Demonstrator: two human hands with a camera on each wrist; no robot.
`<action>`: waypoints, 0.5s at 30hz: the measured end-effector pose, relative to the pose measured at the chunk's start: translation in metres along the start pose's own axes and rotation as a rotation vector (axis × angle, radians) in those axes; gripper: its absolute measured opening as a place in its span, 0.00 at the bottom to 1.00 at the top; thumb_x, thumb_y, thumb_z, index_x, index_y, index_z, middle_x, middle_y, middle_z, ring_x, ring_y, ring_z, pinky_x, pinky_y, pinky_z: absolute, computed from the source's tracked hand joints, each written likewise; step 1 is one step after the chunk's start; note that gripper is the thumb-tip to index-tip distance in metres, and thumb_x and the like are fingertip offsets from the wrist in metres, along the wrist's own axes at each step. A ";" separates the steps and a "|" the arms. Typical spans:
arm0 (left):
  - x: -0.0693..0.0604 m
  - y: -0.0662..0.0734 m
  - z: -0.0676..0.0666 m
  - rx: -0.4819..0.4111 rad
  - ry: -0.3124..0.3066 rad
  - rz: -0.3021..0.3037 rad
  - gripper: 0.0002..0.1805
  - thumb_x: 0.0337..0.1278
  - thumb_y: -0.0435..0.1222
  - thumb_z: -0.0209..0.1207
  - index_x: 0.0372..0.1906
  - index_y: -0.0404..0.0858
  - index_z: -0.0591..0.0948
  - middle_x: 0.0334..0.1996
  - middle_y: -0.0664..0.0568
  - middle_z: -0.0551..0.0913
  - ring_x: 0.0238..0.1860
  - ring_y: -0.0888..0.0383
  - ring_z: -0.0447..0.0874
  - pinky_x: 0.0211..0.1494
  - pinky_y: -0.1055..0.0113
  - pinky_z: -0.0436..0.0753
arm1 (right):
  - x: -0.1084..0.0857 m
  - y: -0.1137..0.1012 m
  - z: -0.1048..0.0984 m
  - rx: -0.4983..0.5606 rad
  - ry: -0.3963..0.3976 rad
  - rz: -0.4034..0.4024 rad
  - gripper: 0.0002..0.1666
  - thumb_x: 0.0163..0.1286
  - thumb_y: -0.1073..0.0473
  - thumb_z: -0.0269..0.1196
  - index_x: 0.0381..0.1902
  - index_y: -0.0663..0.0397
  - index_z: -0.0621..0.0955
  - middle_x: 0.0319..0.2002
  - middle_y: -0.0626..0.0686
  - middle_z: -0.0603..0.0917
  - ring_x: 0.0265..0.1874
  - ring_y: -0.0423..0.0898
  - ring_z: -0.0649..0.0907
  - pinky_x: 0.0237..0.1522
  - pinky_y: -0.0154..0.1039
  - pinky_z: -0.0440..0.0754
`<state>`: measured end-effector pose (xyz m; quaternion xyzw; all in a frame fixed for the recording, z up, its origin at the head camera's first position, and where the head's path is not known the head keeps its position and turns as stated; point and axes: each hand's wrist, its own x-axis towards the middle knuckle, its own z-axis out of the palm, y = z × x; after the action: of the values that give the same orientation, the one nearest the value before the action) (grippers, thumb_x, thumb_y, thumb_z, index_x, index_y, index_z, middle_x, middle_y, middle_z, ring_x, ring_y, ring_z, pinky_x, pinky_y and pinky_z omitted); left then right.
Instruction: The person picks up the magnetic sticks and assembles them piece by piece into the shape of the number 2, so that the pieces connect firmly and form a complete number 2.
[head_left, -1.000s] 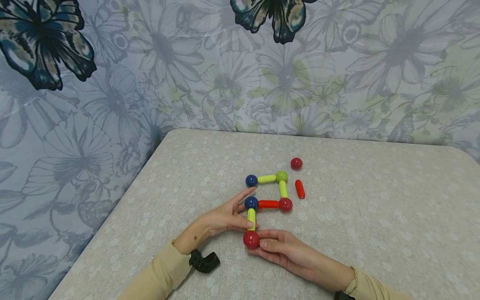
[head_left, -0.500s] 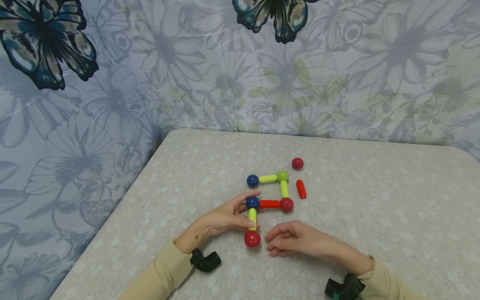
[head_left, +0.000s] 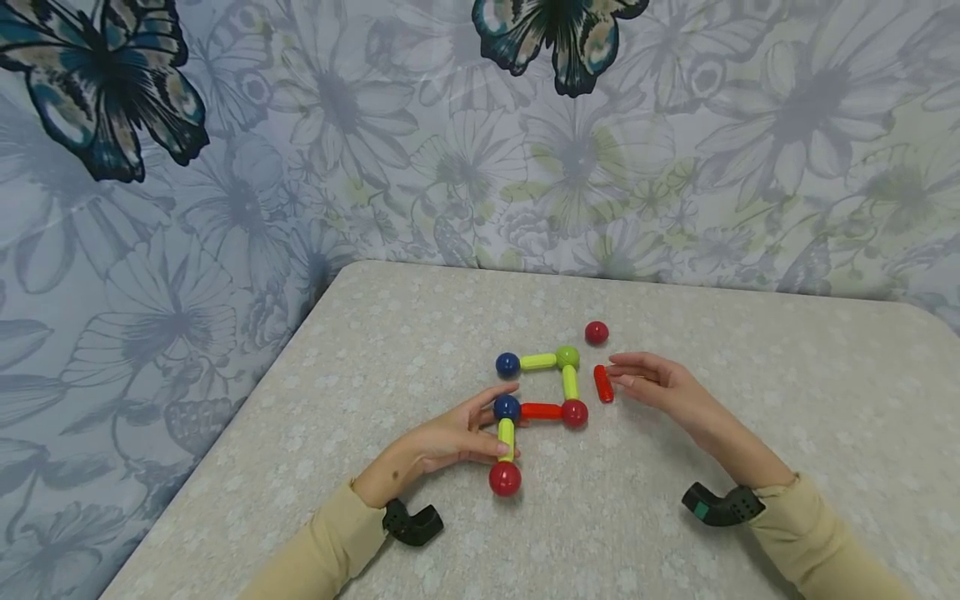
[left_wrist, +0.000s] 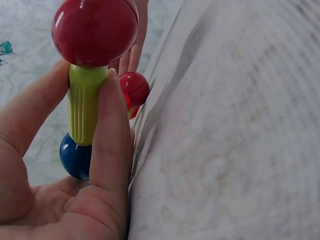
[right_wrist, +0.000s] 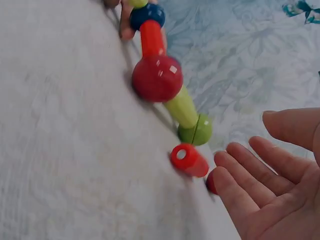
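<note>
My left hand (head_left: 450, 437) pinches the near yellow-green magnetic rod (left_wrist: 86, 107) between thumb and finger. That rod joins a big red ball (head_left: 505, 479) to a blue ball (head_left: 507, 407). From there the chain runs through a red rod (head_left: 542, 412), another red ball (right_wrist: 157, 78), a yellow-green rod (head_left: 571, 383), a green ball (head_left: 567, 358) and one more rod, ending at a far blue ball (head_left: 507, 364). Beside a loose red rod (right_wrist: 189, 160), my right hand (head_left: 667, 392) has its fingers extended, thumb apart, holding nothing.
A loose red ball (head_left: 597, 333) lies behind the chain, beyond the loose rod. The patterned tabletop (head_left: 787, 400) meets a floral wall (head_left: 465, 167) at its back edge. Each wrist wears a black camera mount (head_left: 412, 523).
My right hand has left the near red ball, moving right and then forward to the loose red rod. My left hand stays on the near rod, its forefinger drawn slightly back.
</note>
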<state>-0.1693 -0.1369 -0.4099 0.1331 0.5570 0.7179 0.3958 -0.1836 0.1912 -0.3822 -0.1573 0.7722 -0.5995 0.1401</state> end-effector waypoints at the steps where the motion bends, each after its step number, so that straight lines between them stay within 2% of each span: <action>1: 0.000 0.000 0.000 -0.001 0.003 0.000 0.47 0.56 0.21 0.56 0.74 0.47 0.48 0.65 0.36 0.60 0.46 0.47 0.81 0.50 0.52 0.76 | 0.001 0.002 -0.001 -0.016 0.014 0.000 0.29 0.71 0.57 0.57 0.63 0.68 0.66 0.58 0.65 0.72 0.56 0.56 0.73 0.52 0.35 0.73; 6: 0.000 -0.001 -0.001 -0.009 0.008 0.005 0.45 0.56 0.20 0.56 0.74 0.46 0.50 0.66 0.37 0.58 0.46 0.47 0.80 0.51 0.51 0.76 | 0.012 0.011 0.000 -0.058 0.081 0.000 0.29 0.71 0.57 0.56 0.65 0.66 0.64 0.60 0.64 0.70 0.58 0.57 0.71 0.51 0.32 0.71; 12: 0.000 0.000 0.000 -0.025 0.017 0.002 0.44 0.57 0.19 0.55 0.74 0.46 0.50 0.66 0.37 0.57 0.46 0.47 0.81 0.51 0.51 0.75 | 0.025 0.019 0.005 -0.084 0.117 -0.009 0.29 0.71 0.62 0.55 0.65 0.69 0.63 0.60 0.67 0.69 0.59 0.59 0.70 0.57 0.42 0.69; 15: 0.000 0.000 0.001 -0.031 0.026 -0.002 0.44 0.56 0.19 0.55 0.74 0.46 0.50 0.66 0.37 0.57 0.46 0.47 0.80 0.51 0.51 0.75 | 0.028 0.021 0.008 -0.092 0.126 -0.026 0.28 0.70 0.65 0.57 0.64 0.70 0.63 0.60 0.69 0.69 0.58 0.60 0.70 0.57 0.42 0.69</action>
<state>-0.1687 -0.1365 -0.4096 0.1170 0.5511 0.7278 0.3910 -0.2073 0.1772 -0.4050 -0.1352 0.8040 -0.5740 0.0761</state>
